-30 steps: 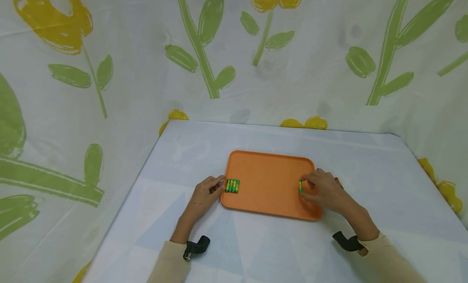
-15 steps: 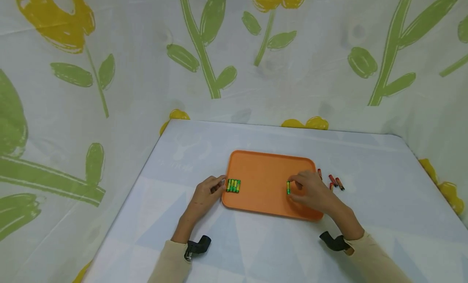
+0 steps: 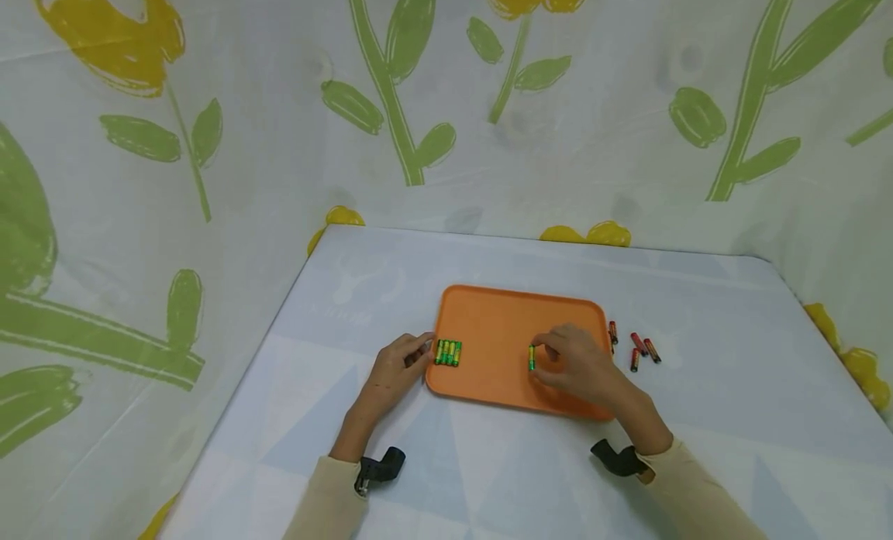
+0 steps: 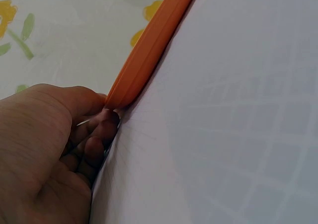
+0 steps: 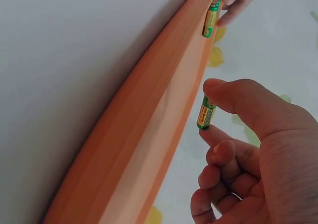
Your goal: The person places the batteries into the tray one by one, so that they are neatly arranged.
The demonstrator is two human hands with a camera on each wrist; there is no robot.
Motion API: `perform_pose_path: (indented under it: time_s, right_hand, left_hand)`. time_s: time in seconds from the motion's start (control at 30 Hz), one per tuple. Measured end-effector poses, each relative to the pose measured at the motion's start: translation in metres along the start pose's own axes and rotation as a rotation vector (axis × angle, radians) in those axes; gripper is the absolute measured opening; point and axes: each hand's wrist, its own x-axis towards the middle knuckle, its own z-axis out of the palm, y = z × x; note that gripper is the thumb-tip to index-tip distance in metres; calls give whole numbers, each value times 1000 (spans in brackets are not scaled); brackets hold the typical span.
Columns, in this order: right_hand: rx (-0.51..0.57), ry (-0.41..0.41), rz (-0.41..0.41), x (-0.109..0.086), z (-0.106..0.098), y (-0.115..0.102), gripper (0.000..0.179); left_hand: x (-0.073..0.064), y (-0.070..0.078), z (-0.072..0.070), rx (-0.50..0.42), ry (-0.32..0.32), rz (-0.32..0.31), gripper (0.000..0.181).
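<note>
A green-and-yellow battery (image 3: 532,358) is pinched lengthwise between the thumb and a finger of my right hand (image 3: 575,366), above the orange tray (image 3: 491,319). In the right wrist view, the thumb sits at one end of this battery (image 5: 206,113) and a fingertip at the other. Several like batteries (image 3: 449,352) lie side by side in a row along the tray's left side. My left hand (image 3: 396,368) holds the tray's left edge; in the left wrist view, the thumb lies on the rim (image 4: 141,67) with curled fingers beneath it.
Several red batteries (image 3: 635,359) lie loose on the table (image 3: 711,400), just right of the tray. A patterned cloth (image 3: 265,122) hangs behind and beside the table.
My right hand has moved left over the tray with the green-and-yellow battery, uncovering the red batteries at the right. My left hand has stayed at the tray's edge.
</note>
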Motion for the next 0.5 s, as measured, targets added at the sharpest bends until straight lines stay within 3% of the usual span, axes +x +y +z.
perform_pose_path:
  time_s: [0.23, 0.5]
  right_hand:
    - [2, -39, 16, 7, 4, -7, 38]
    - [27, -36, -20, 15, 10, -15, 35]
  left_hand:
    - [1, 3, -2, 4, -9, -7, 38]
    - [1, -1, 0, 12, -3, 10, 38]
